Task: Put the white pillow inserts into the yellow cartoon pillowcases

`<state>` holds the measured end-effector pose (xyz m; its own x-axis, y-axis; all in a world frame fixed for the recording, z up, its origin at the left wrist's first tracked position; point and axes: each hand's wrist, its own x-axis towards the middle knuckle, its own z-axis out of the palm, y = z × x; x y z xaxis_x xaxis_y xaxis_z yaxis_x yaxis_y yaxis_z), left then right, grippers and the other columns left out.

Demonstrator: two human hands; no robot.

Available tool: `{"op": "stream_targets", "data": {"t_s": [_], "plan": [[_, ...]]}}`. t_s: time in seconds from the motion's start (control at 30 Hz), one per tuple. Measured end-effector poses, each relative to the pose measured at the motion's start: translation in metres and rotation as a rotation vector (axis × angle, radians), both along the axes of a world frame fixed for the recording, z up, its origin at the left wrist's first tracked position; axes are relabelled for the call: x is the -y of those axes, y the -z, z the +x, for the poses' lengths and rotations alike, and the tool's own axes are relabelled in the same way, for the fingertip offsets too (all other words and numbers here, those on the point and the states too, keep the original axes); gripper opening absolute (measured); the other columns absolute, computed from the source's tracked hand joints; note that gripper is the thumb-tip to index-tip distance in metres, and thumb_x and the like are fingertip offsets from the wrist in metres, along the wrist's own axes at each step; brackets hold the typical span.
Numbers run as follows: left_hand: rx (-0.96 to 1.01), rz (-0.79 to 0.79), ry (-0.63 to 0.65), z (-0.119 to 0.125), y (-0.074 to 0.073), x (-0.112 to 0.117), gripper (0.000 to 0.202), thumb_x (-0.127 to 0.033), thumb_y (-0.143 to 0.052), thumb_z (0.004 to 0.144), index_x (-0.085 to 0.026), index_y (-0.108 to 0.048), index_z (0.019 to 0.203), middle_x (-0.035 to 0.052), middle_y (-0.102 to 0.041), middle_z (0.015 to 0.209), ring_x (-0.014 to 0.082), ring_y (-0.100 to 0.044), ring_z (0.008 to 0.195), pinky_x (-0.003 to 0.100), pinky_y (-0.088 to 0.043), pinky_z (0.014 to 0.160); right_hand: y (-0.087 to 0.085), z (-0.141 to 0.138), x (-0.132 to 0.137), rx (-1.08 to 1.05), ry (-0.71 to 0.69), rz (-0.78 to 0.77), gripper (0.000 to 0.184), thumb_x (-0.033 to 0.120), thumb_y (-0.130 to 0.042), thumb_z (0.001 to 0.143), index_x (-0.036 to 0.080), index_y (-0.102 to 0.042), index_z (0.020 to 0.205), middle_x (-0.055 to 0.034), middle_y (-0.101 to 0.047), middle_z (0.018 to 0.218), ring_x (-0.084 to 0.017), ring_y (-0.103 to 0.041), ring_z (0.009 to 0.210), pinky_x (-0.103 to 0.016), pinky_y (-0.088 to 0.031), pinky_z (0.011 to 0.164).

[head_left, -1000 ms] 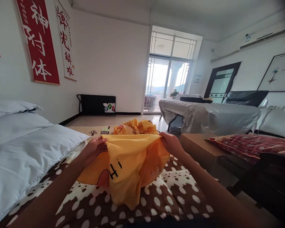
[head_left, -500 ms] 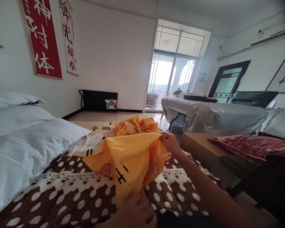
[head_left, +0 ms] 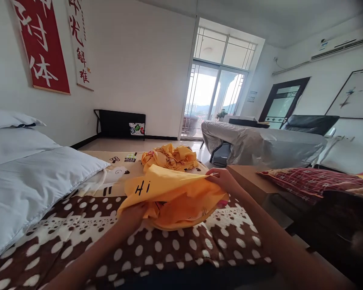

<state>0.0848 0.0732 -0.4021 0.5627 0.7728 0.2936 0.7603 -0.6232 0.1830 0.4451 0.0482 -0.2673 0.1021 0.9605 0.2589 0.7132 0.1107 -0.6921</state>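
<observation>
A yellow pillowcase (head_left: 181, 201) with "Hi" printed on it hangs between my hands above the bed, its mouth gaping toward me. At its upper right edge, my right hand (head_left: 221, 177) pinches the fabric between thumb and fingers. My left hand (head_left: 134, 213) is closed on the left side of the mouth, with folds of cloth covering part of its fingers. Just beyond lies a crumpled heap of yellow printed fabric (head_left: 169, 157) on the bed. Brown blanket with white dots (head_left: 169, 247) spreads below my hands.
White pillows (head_left: 48, 181) are stacked at the left. To the right stand a cardboard box (head_left: 251, 183) and a red patterned cushion (head_left: 302, 181). Farther back are a plastic-covered table (head_left: 248, 141), a dark chair (head_left: 311, 123) and a black folded panel (head_left: 119, 125) against the wall.
My left hand has come up and left from the near bottom with the pillowcase edge, spreading the mouth wider. My right hand keeps its pinch. The view has shifted slightly right.
</observation>
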Motion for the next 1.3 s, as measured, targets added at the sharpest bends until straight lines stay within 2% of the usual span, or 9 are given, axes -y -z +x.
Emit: {"op": "stream_targets", "data": {"t_s": [0.1, 0.23, 0.4, 0.53, 0.6, 0.8, 1.0, 1.17, 1.3], "plan": [[0.306, 0.048, -0.01, -0.027, -0.055, -0.009, 0.035, -0.02, -0.037, 0.083, -0.019, -0.063, 0.105, 0.0101, -0.065, 0.112, 0.0247, -0.057, 0.108, 0.034, -0.044, 0.094, 0.005, 0.012, -0.008, 0.415, 0.076, 0.085, 0.022, 0.039, -0.059, 0.073, 0.018, -0.068, 0.073, 0.0025, -0.057, 0.053, -0.01, -0.049, 0.051, -0.02, -0.031, 0.048], [0.697, 0.139, -0.234, -0.052, -0.128, -0.008, 0.03, -0.043, -0.042, 0.084, -0.019, -0.062, 0.084, 0.0057, -0.065, 0.085, 0.0214, -0.058, 0.082, 0.028, -0.044, 0.076, 0.01, 0.012, -0.019, 0.503, 0.153, 0.134, 0.014, 0.03, -0.059, 0.074, 0.018, -0.067, 0.072, -0.0002, -0.059, 0.059, -0.011, -0.05, 0.056, -0.022, -0.032, 0.054], [0.788, 0.125, -0.208, -0.049, -0.182, 0.012, 0.024, -0.037, -0.045, 0.083, -0.018, -0.06, 0.081, -0.0016, -0.058, 0.073, 0.0145, -0.05, 0.069, 0.023, -0.036, 0.063, 0.005, -0.052, 0.002, 0.49, 0.056, 0.39, 0.023, 0.028, -0.044, 0.087, 0.018, -0.065, 0.088, -0.0083, -0.064, 0.091, -0.017, -0.057, 0.081, -0.028, -0.041, 0.072], [0.734, 0.322, -0.129, -0.029, -0.202, 0.024, 0.02, -0.031, -0.045, 0.083, -0.018, -0.059, 0.075, -0.0011, -0.056, 0.073, 0.0133, -0.05, 0.068, 0.023, -0.036, 0.063, 0.011, -0.127, 0.05, 0.506, -0.522, 0.255, 0.034, 0.042, -0.038, 0.093, 0.023, -0.065, 0.092, -0.0026, -0.067, 0.079, -0.015, -0.058, 0.069, -0.025, -0.042, 0.067], [0.672, 0.455, -0.091, -0.02, -0.206, 0.03, 0.018, -0.027, -0.046, 0.082, -0.018, -0.06, 0.075, 0.0, -0.055, 0.072, 0.0131, -0.05, 0.068, 0.023, -0.036, 0.064, 0.022, -0.154, 0.065, 0.585, -0.599, 0.151, 0.04, 0.053, -0.04, 0.09, 0.023, -0.066, 0.094, -0.0042, -0.068, 0.078, -0.017, -0.06, 0.067, -0.027, -0.043, 0.065], [0.457, 0.814, 0.017, -0.004, -0.216, 0.056, 0.015, -0.023, -0.048, 0.079, -0.017, -0.061, 0.08, 0.0001, -0.05, 0.073, 0.0108, -0.049, 0.065, 0.021, -0.036, 0.059, 0.052, -0.183, 0.041, 0.691, -0.217, 0.208, 0.063, 0.067, -0.035, 0.085, 0.014, -0.066, 0.102, -0.0143, -0.07, 0.082, -0.027, -0.064, 0.074, -0.033, -0.043, 0.064], [0.28, 1.201, -0.029, -0.01, -0.242, 0.07, 0.014, -0.013, -0.046, 0.073, -0.018, -0.059, 0.074, -0.0001, -0.048, 0.067, 0.0099, -0.043, 0.057, 0.022, -0.026, 0.048, 0.056, -0.179, 0.008, 0.638, -0.067, 0.341, 0.034, 0.031, -0.041, 0.089, 0.014, -0.066, 0.074, -0.0106, -0.068, 0.067, -0.02, -0.062, 0.063, -0.028, -0.035, 0.059], [0.235, 1.291, -0.216, -0.039, -0.273, 0.064, 0.019, -0.013, -0.049, 0.069, -0.015, -0.061, 0.083, 0.0014, -0.051, 0.072, 0.0098, -0.039, 0.058, 0.023, -0.025, 0.05, 0.044, -0.159, -0.008, 0.539, -0.021, 0.394, 0.025, 0.022, -0.042, 0.086, 0.015, -0.062, 0.074, -0.0086, -0.067, 0.073, -0.018, -0.059, 0.066, -0.027, -0.038, 0.062], [0.221, 1.191, -0.446, -0.064, -0.288, 0.054, 0.022, -0.016, -0.047, 0.071, -0.013, -0.063, 0.086, 0.0033, -0.052, 0.076, 0.0112, -0.043, 0.065, 0.022, -0.027, 0.057, 0.012, -0.135, -0.015, 0.277, 0.072, 0.511, 0.028, 0.023, -0.036, 0.086, 0.014, -0.061, 0.093, -0.0091, -0.067, 0.086, -0.019, -0.058, 0.073, -0.029, -0.041, 0.066]]}}
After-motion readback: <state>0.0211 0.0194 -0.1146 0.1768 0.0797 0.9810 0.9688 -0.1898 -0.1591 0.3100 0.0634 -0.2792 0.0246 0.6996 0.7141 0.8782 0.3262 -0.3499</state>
